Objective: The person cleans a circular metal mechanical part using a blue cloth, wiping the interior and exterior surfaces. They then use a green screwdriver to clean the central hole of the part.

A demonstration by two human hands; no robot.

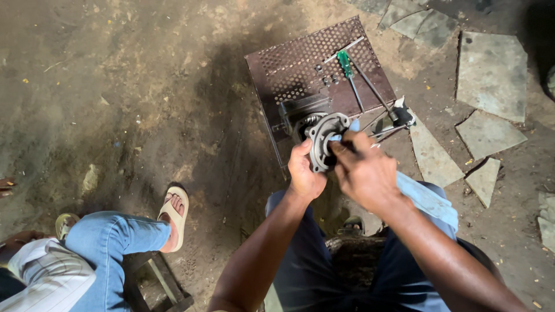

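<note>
A round grey cast-metal flange plate with bolt holes around its rim (325,140) is held upright above the lap; the left hand (304,171) is clamped on its lower left edge, fingers curled behind it. The right hand (365,170) is closed around a pale blue cloth (425,199), which is pressed against the face of the plate near its centre and trails back over the right forearm.

Just beyond the plate, a rusty brown perforated sheet-metal box (300,66) is set on the ground and serves as a tabletop. On it are laid a green-handled screwdriver (349,76), a thin grey metal rod (344,49) and a long dark steel bar (374,91), with a few small dark nuts (327,80) beside them. At the box's right edge a dark metal fitting with thin rods (399,117) is seen.

The ground is bare, dusty brown earth (115,86), with broken flat grey stone slabs (491,72) set into it at the right. At the lower left, another person's blue-jeaned leg (107,242) and beige sandal (175,215) are seen.
</note>
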